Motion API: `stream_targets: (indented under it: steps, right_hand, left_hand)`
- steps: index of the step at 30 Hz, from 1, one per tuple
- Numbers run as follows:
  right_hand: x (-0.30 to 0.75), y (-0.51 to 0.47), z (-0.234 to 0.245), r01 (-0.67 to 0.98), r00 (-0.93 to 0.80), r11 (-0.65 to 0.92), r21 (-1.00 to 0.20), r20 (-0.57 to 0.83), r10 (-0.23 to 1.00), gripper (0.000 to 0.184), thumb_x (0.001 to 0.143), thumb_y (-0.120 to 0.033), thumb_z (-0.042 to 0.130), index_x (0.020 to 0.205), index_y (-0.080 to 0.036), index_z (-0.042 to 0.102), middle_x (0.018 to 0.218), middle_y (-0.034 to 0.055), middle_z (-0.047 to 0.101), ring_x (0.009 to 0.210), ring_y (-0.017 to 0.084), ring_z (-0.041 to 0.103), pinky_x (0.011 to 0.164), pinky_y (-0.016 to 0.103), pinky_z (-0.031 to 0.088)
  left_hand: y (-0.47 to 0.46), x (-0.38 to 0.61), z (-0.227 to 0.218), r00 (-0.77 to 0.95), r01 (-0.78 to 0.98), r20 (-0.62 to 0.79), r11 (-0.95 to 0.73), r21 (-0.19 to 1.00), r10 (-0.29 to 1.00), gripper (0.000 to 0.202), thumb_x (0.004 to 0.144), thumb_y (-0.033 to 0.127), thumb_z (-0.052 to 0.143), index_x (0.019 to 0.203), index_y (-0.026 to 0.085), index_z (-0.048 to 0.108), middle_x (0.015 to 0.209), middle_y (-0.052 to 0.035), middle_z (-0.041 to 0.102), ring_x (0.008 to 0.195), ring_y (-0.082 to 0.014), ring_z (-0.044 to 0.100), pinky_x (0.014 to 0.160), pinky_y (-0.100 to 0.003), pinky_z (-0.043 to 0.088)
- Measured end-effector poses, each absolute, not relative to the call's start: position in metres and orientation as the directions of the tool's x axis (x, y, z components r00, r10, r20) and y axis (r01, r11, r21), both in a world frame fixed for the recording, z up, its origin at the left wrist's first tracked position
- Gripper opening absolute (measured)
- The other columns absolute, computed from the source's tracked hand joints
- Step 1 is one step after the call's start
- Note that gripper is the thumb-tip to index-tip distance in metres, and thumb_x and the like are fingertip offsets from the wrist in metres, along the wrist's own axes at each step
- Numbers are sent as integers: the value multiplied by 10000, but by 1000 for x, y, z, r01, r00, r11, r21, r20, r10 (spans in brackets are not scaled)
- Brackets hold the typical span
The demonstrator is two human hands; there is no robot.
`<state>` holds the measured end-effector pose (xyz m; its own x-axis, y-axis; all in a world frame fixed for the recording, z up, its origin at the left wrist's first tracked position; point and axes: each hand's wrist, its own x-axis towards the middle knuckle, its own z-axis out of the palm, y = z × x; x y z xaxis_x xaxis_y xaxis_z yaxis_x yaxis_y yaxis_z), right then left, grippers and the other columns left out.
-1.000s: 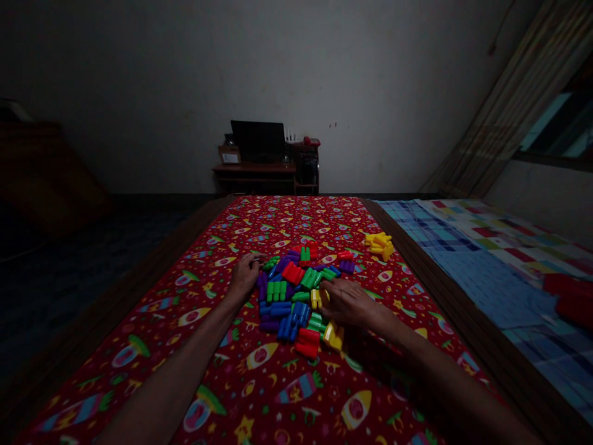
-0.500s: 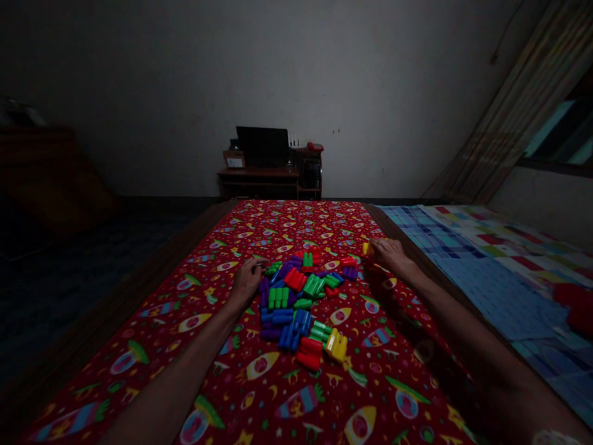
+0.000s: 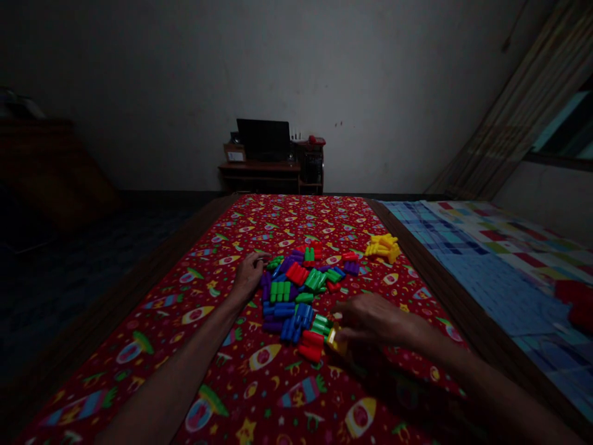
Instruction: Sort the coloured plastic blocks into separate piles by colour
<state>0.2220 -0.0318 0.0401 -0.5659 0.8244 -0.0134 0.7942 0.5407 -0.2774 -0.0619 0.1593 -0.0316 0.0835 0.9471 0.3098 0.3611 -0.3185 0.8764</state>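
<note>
A pile of plastic building blocks lies on the red patterned cloth. Its pieces are blue, green, purple and red. My left hand rests at the pile's left edge, fingers loosely bent and apart, close to a green block. At the near right end, my right hand reaches over a yellow block with thumb and fingers apart. The hand partly hides that block, which sits beside a red block. Several yellow blocks form a separate heap farther right.
Brown edges border the cloth on both sides. To the right lies blue and checked bedding. By the far wall, a desk holds a black monitor. A curtain hangs at the right.
My right hand has let go of a yellow block at the right-hand heap and come back toward me to the yellow block at the pile's near end. My left hand has stayed put.
</note>
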Motion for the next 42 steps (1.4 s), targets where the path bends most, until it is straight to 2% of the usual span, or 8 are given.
stream_targets:
  steps: [4, 7, 14, 17, 22, 28, 34, 42]
  right_hand:
    - [216, -63, 8, 756, -587, 619, -211, 199, 785, 455, 898, -378, 559, 1323, -225, 503, 1170, 131, 618, 1065, 221, 571, 864, 336, 456]
    - [230, -50, 10, 793, -529, 572, -208, 229, 817, 440, 898, -310, 550, 1325, -216, 501, 1163, 127, 623, 1059, 218, 580, 870, 334, 469]
    - [326, 35, 33, 988, -144, 153, 22, 490, 860, 435, 887, -241, 492, 1310, -141, 512, 1106, 175, 652, 997, 282, 594, 811, 395, 482]
    - [355, 56, 29, 994, -26, -25, 102, 469, 883, 410, 889, -264, 505, 1266, -108, 554, 1074, 183, 668, 961, 281, 606, 773, 371, 469]
    - [360, 64, 26, 993, 17, -61, 105, 375, 927, 416, 888, -274, 535, 1280, -139, 573, 1148, 169, 665, 1009, 278, 611, 790, 355, 453]
    - [354, 59, 31, 999, 52, -48, -21, 419, 906, 380, 866, -237, 563, 1234, -165, 624, 1181, 162, 667, 1061, 293, 620, 819, 381, 488]
    - [297, 59, 8, 896, -66, 266, -356, 486, 872, 382, 938, -374, 442, 1182, -169, 652, 1080, 129, 711, 960, 233, 666, 855, 369, 513]
    - [242, 112, -30, 720, 27, 235, -653, 365, 931, 729, 930, -639, 165, 1356, -164, 519, 1388, 147, 526, 1347, 258, 412, 1136, 481, 278]
  left_hand:
    - [159, -61, -31, 70, 382, 309, -311, 870, 949, 277, 734, 209, 442, 877, 171, 676, 959, -79, 685, 825, -214, 682, 800, -363, 557]
    - [159, -61, -32, 77, 392, 318, -322, 862, 945, 285, 730, 210, 433, 877, 175, 674, 958, -78, 686, 837, -216, 682, 795, -360, 559]
    - [161, -62, -33, 87, 423, 335, -339, 840, 938, 293, 726, 221, 435, 885, 172, 676, 966, -78, 687, 833, -212, 682, 796, -357, 560]
    - [161, -63, -33, 100, 431, 340, -349, 832, 935, 299, 740, 230, 429, 896, 167, 677, 974, -81, 689, 849, -211, 683, 806, -355, 558]
    - [162, -63, -34, 103, 426, 340, -350, 834, 935, 301, 743, 238, 429, 900, 166, 676, 984, -88, 694, 864, -223, 687, 809, -374, 561]
    - [162, -63, -35, 104, 427, 329, -340, 838, 939, 310, 748, 239, 428, 912, 160, 679, 999, -93, 693, 861, -222, 689, 810, -370, 559]
    - [163, -65, -36, 100, 403, 336, -347, 847, 937, 292, 736, 237, 444, 891, 171, 682, 969, -78, 700, 841, -218, 688, 786, -356, 564]
    - [161, -62, -39, 61, 320, 318, -321, 891, 946, 400, 834, 342, 416, 1087, 150, 660, 1097, -116, 694, 973, -238, 676, 899, -401, 531]
